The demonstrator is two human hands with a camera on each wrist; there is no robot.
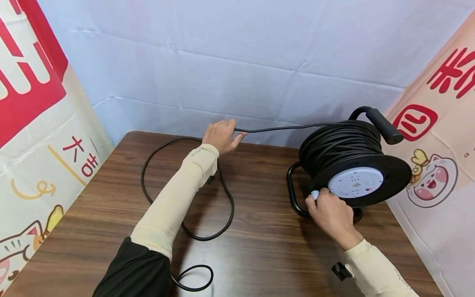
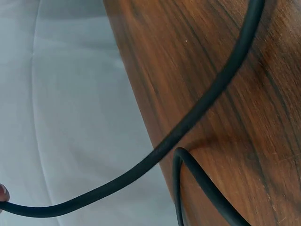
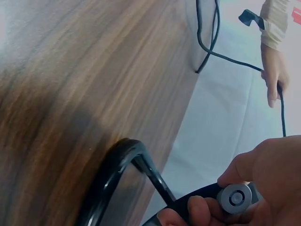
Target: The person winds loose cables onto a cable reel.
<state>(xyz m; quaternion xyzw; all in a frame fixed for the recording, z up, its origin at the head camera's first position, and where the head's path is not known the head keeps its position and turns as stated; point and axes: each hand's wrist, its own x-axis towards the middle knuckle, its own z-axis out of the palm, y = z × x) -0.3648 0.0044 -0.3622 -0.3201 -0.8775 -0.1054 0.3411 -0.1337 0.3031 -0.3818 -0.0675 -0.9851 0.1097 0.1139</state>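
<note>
A black cable reel [image 1: 356, 165] stands at the right of the table, wound with black cable and bearing a pale round socket panel [image 1: 356, 182] on its front. My right hand [image 1: 331, 212] grips the small grey crank knob [image 3: 235, 198] at the rim of the reel's disc. Near the table's back edge, my left hand [image 1: 221, 136] holds the black cable [image 1: 274, 129], which runs taut from there to the top of the reel. In the left wrist view only a fingertip [image 2: 3, 193] of that hand shows, beside the cable [image 2: 188, 122].
Loose cable [image 1: 231, 206] lies in a wide loop under my left arm, with a smaller loop [image 1: 193, 288] near the front. The reel's black tube stand [image 1: 291, 189] rests on the wooden table [image 1: 259, 231]. A white cloth [image 1: 237, 62] hangs behind; printed banners flank both sides.
</note>
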